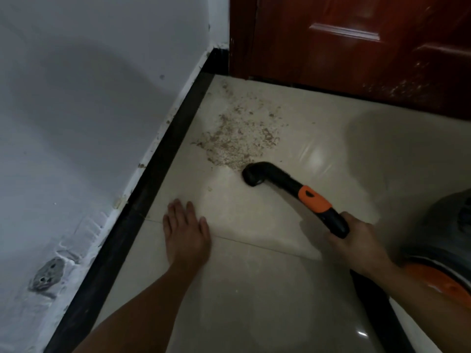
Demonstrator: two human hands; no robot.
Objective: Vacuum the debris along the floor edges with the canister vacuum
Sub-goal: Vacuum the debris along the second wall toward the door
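Tile floor point(254, 289), one debris patch point(237, 133), left hand point(186, 238) flat on tile, right hand point(356, 238) gripping one vacuum nozzle point(277, 178).

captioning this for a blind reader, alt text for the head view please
A right hand grips a black and orange vacuum nozzle at the near edge of a debris patch on tile; the left hand lies flat near the dark baseboard.

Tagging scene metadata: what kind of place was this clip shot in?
Probably a room corner inside a home or flat, next to a doorway. Cues: glossy beige floor tiles, a white painted wall with a black skirting board along its foot, and a dark red panelled door.
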